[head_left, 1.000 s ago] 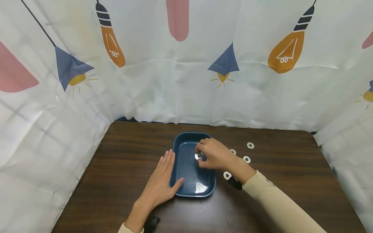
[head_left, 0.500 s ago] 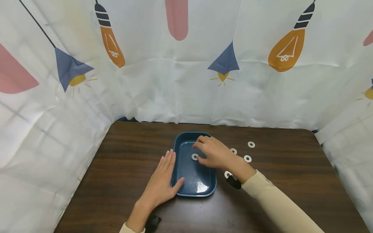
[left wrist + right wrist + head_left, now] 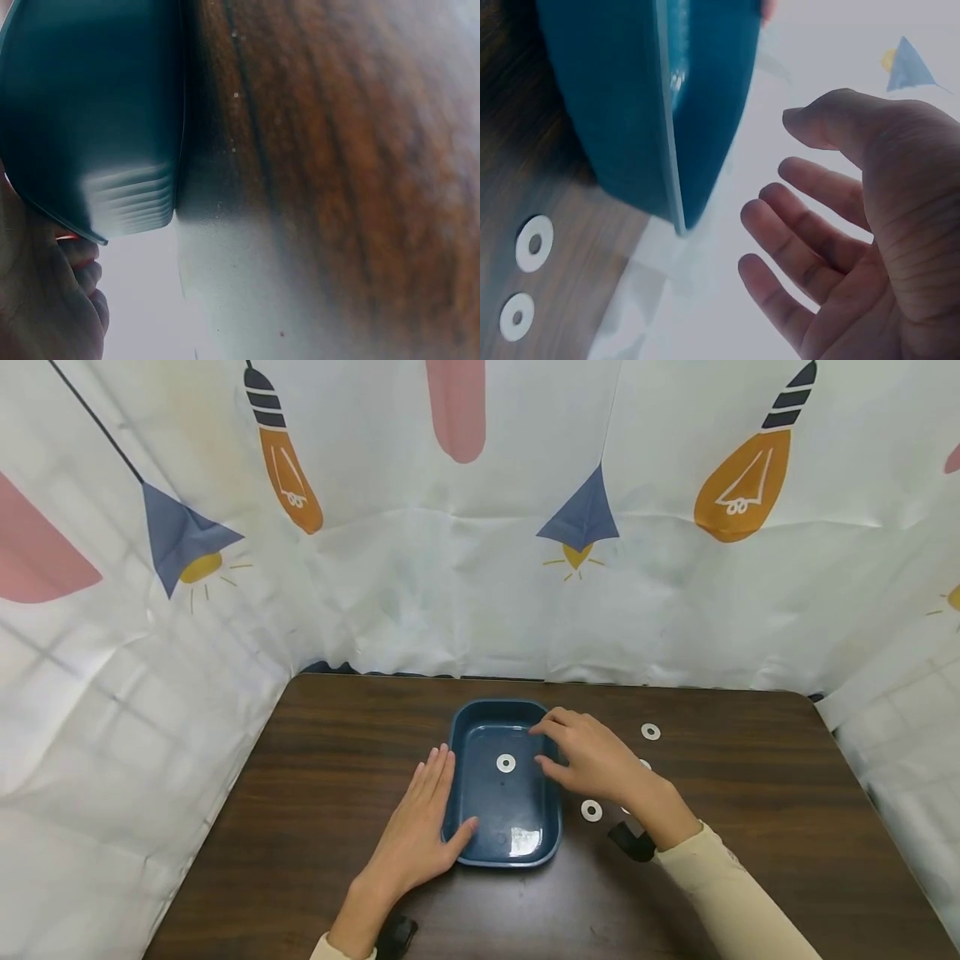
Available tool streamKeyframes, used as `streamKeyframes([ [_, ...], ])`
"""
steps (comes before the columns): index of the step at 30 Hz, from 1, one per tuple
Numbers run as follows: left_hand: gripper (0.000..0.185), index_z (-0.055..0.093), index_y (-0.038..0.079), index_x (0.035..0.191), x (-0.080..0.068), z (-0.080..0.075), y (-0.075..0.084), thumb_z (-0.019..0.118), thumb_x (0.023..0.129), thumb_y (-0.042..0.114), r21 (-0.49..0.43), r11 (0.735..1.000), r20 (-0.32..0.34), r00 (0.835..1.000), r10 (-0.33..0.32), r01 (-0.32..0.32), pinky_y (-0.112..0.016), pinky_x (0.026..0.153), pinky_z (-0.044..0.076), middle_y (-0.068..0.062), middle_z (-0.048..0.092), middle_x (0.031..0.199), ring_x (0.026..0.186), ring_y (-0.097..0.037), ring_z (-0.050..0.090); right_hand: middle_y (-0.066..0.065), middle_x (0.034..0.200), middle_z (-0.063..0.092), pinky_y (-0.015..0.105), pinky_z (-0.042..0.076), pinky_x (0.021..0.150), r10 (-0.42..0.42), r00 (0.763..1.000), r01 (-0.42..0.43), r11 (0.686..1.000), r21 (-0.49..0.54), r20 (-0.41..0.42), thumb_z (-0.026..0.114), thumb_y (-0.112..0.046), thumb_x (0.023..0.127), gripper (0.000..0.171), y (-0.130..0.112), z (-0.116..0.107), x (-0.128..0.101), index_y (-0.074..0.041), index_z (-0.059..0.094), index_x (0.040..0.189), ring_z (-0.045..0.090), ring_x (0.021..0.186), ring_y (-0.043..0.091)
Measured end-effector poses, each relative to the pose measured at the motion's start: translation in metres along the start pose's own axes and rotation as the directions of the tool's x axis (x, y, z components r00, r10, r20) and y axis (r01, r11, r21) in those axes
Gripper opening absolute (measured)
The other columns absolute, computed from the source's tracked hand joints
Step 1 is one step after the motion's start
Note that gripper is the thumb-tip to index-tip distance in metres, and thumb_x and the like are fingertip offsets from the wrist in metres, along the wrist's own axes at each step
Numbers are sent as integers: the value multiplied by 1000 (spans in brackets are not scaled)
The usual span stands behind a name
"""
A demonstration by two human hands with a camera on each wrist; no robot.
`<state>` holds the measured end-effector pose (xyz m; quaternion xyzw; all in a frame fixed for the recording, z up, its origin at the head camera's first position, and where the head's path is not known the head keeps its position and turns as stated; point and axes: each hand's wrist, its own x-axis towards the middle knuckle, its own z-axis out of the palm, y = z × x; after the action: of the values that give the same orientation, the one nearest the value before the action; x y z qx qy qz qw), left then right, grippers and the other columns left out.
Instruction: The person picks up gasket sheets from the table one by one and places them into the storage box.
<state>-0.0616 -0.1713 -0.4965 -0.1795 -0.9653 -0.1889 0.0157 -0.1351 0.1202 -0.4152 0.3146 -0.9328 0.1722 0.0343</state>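
Note:
A blue rectangular tray (image 3: 501, 814) sits on the table, with one flat white washer (image 3: 506, 763) lying inside it. My left hand (image 3: 408, 831) rests along the tray's left side, fingers straight and thumb over the near-left rim. Over the right rim is my right hand (image 3: 596, 758), its fingers loosely bent and apart; in the right wrist view that hand (image 3: 847, 255) holds nothing. Right of the tray, a near washer (image 3: 592, 811) and a far washer (image 3: 651, 732) lie flat on the table. Others there are partly hidden by my right hand and wrist.
The dark wood table (image 3: 337, 752) reaches back to a white curtain (image 3: 390, 585) printed with lamps and bulbs. In the right wrist view, two washers, one a pale ring (image 3: 534, 244), lie on the table beside the tray wall (image 3: 600, 97).
My right hand has let go of the washer, which now lies in the tray, and has moved right to the rim. The left hand stays at the tray's left side.

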Motion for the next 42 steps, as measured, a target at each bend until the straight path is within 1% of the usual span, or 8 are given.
streamKeyframes([
  [10, 98, 14, 9, 171, -1, 1, 1, 64, 99, 55, 2, 1000, -6, 1000, 3, -3, -50, 136, 23, -8, 13, 181, 169, -22, 11, 3, 106, 72, 40, 59, 80, 50, 993, -46, 998, 44, -106, 80, -18, 91, 19, 11, -2, -29, -11, 77, 108, 67, 89, 19],
  [17, 98, 14, 10, 171, -3, 1, 2, 64, 99, 55, -10, 1000, -2, 1000, -19, 19, -51, 136, 22, -6, 12, 181, 169, -20, 10, 5, 108, 73, 43, 60, 83, 66, 989, -63, 998, 31, -129, 80, -17, 91, 20, 14, 3, -41, -10, 77, 110, 69, 90, 22],
  [20, 97, 11, 11, 171, -2, 1, 1, 61, 101, 56, -21, 999, 23, 999, -26, 26, -39, 139, 9, -4, 8, 181, 169, -18, 5, 4, 111, 73, 47, 61, 87, 94, 987, -90, 995, 34, -129, 80, -18, 92, 24, 16, 7, -49, -9, 76, 114, 71, 97, 25],
  [24, 96, 10, 12, 171, -1, -1, 2, 59, 102, 57, -27, 999, 38, 999, -35, 36, -34, 139, 4, -4, 6, 182, 169, -17, 3, 3, 112, 73, 50, 61, 90, 131, 981, -123, 990, 61, -140, 80, -17, 91, 27, 17, 16, -60, -8, 76, 117, 72, 101, 27],
  [26, 97, 10, 13, 172, -1, -1, 2, 60, 101, 57, -27, 999, 42, 998, -37, 39, -37, 139, 7, -2, 5, 182, 169, -16, 2, 5, 115, 74, 52, 61, 91, 155, 977, -148, 987, 61, -145, 81, -16, 91, 27, 18, 20, -66, -9, 76, 116, 73, 102, 28],
  [31, 97, 11, 12, 172, 2, -1, 2, 60, 101, 57, -24, 999, 27, 999, -31, 31, -37, 139, 7, 1, 3, 181, 169, -16, 3, 6, 114, 74, 47, 63, 85, 232, 966, -226, 972, 63, -113, 82, -19, 91, 27, 22, 28, -78, -9, 76, 115, 73, 98, 24],
  [35, 97, 16, 10, 171, -1, -1, 2, 63, 100, 56, -16, 1000, 2, 1000, -16, 16, -38, 139, 8, -5, 10, 181, 169, -21, 10, 1, 110, 74, 40, 62, 80, 263, 961, -257, 963, 75, -87, 82, -22, 91, 26, 24, 37, -89, -10, 76, 114, 71, 93, 18],
  [42, 96, 13, 11, 171, -4, -2, 2, 61, 101, 57, -13, 1000, 21, 1000, -23, 24, -44, 138, 14, 1, 3, 181, 169, -18, 5, -1, 103, 72, 34, 58, 74, 303, 944, -293, 952, 87, -133, 85, -18, 87, 25, 24, 48, -98, -12, 77, 110, 66, 86, 14],
])
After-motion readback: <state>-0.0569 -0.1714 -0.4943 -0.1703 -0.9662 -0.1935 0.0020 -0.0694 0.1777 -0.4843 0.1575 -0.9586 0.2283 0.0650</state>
